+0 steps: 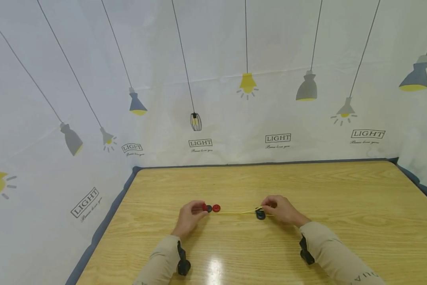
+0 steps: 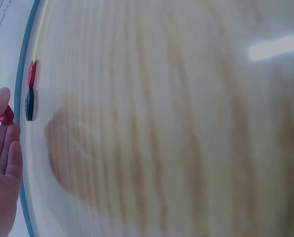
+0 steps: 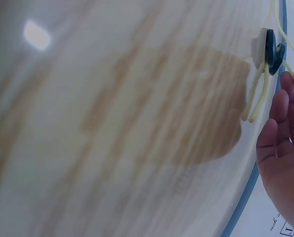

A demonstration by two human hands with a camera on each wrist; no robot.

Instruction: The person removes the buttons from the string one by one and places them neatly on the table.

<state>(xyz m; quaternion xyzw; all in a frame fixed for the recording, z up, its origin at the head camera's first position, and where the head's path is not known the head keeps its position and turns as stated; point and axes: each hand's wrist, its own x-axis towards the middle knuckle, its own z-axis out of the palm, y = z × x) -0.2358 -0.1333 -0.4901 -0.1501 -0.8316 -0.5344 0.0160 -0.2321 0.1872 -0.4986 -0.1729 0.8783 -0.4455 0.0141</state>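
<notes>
In the head view my left hand (image 1: 191, 215) pinches a red disc (image 2: 7, 116) between thumb and fingertips. Right beside those fingertips lie a dark button-like disc (image 1: 209, 208) and another red disc (image 1: 216, 208). A thin yellow cord (image 1: 235, 213) stretches from near the red disc across to my right hand (image 1: 280, 209). Thumb and fingers of that hand pinch the cord near two dark discs (image 3: 270, 52). These stand face to face in the right wrist view, with cord running at them and short tails (image 3: 253, 106) hanging toward the tabletop.
The work lies on a wood-grain table (image 1: 235, 241) with a dark blue edge strip (image 1: 227, 164). White walls printed with lamps (image 1: 248, 83) rise behind and to the sides. Dark wrist-worn devices (image 1: 183, 266) sit at both sleeves. Light glares off the tabletop near the front.
</notes>
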